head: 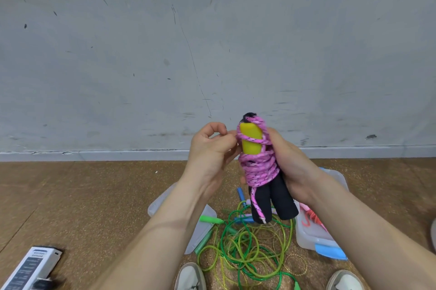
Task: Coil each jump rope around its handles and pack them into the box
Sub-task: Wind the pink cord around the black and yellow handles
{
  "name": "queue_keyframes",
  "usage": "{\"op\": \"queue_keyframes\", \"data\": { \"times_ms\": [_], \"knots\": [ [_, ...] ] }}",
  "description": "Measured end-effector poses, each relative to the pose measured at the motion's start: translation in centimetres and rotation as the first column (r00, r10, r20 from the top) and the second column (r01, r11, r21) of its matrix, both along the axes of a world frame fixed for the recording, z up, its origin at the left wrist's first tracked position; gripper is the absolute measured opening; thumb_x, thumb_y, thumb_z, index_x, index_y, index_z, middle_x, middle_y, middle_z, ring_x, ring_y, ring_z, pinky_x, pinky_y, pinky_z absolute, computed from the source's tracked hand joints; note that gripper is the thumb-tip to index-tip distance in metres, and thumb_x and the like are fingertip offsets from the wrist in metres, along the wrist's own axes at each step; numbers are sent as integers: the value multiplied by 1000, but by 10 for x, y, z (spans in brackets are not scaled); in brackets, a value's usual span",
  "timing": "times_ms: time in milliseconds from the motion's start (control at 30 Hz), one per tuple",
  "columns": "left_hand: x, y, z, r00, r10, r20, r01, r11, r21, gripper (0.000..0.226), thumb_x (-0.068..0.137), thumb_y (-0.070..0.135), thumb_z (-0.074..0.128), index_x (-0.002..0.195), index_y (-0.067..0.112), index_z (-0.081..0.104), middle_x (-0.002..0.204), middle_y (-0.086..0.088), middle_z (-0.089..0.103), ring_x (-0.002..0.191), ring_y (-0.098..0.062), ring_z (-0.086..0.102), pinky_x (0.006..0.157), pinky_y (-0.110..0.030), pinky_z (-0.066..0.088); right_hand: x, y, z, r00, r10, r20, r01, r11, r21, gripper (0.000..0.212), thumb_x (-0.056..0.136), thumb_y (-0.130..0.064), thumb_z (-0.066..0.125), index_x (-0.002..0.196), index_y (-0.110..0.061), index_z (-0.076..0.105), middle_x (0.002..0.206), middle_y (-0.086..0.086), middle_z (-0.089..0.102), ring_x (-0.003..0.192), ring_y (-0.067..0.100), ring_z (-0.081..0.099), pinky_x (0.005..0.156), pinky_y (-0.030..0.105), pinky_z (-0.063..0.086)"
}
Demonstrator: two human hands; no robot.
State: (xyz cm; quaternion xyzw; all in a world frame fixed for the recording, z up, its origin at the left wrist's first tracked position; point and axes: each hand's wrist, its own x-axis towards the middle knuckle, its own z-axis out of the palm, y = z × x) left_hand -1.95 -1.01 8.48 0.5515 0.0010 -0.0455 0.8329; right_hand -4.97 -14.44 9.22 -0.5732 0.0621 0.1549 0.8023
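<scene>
Pink jump rope (pixel 259 167) wound on its handles, held up in both hands over the floor.

The right hand (pixel 290 167) wraps its curled fingers round the bundle from the right, gripping the pink coils and the two black handles (pixel 283 202), which hang below its palm. A yellow section (pixel 250 138) shows just left of its fingertips. The left hand (pixel 210 148) has thumb and forefinger pinched together against a pink strand at the bundle's left edge. A loose green jump rope (pixel 245 249) lies tangled on the floor under both hands. The clear box (pixel 306 238) sits beneath the right wrist and its lid (pixel 203 226) beneath the left forearm.
</scene>
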Motion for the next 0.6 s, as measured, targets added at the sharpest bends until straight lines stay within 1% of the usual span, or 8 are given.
{"op": "queue_keyframes", "data": {
  "times_ms": [100, 167, 233, 300, 367, 433, 533, 600],
  "knots": [
    [4, 5, -5, 998, 62, -24, -61, 997, 37, 36, 80, -22, 41, 66, 11, 49, 66, -8, 56, 51, -10, 55, 57, -23, 53, -1, -1, 6, 999, -8, 32, 7, 999, 50, 44, 89, -51, 53, 69, -21, 76, 70, 9, 68, 55, 21, 63, 68, 41, 55],
    [3, 6, -8, 998, 44, 44, -54, 967, 248, 39, 77, -20, 40, 61, 11, 57, 70, -10, 55, 60, -17, 56, 59, -25, 53, -1, -1, 4, 999, 0, 50, 0, 1000, 6, 42, 91, -46, 54, 64, -21, 75, 69, 10, 67, 56, 23, 62, 79, 52, 52],
    [1, 6, -6, 993, -41, 108, -9, 906, 422, 40, 75, -13, 44, 59, 17, 65, 73, -8, 59, 73, -22, 55, 67, -33, 53, 0, -1, 3, 998, -10, 55, 12, 1000, -29, 43, 93, -43, 54, 60, -22, 73, 66, 8, 67, 56, 23, 61, 80, 54, 51],
    [-3, 12, 3, 973, -198, 118, 107, 841, 531, 24, 67, 2, 48, 69, 14, 69, 74, -3, 62, 74, -18, 54, 70, -31, 51, 2, -4, 3, 997, -28, 70, 32, 998, -49, 41, 93, -41, 55, 61, -21, 72, 67, 9, 67, 56, 23, 61, 73, 48, 51],
    [-1, 21, 9, 928, -368, 63, 260, 758, 598, 33, 66, 14, 48, 88, -2, 66, 78, -7, 61, 71, -16, 54, 66, -28, 46, 3, -7, 3, 994, -32, 109, 42, 995, -89, 40, 94, -37, 54, 62, -20, 72, 67, 8, 68, 55, 20, 62, 63, 34, 51],
    [0, 24, 8, 893, -446, 58, 308, 701, 643, 34, 76, 23, 53, 90, -7, 62, 68, -7, 59, 64, -19, 52, 63, -29, 42, 3, -7, 1, 994, -23, 109, 35, 993, -109, 43, 95, -34, 52, 60, -20, 71, 65, 6, 67, 53, 18, 62, 54, 26, 50],
    [3, 20, -1, 897, -376, 232, 96, 678, 728, 20, 82, 32, 54, 67, 23, 65, 51, 11, 50, 52, -8, 44, 58, -26, 34, 1, -5, 3, 999, 12, 31, -10, 999, -53, 41, 92, -45, 54, 70, -16, 72, 67, 13, 64, 50, 26, 60, 55, 35, 54],
    [4, 15, -5, 871, -296, 391, -118, 649, 752, 21, 84, 31, 51, 66, 32, 62, 55, 19, 56, 57, 3, 50, 58, -24, 36, -1, -3, 6, 999, 34, 0, -34, 999, 39, 44, 84, -55, 56, 75, -15, 71, 65, 11, 61, 48, 25, 58, 52, 36, 56]
  ]
}}
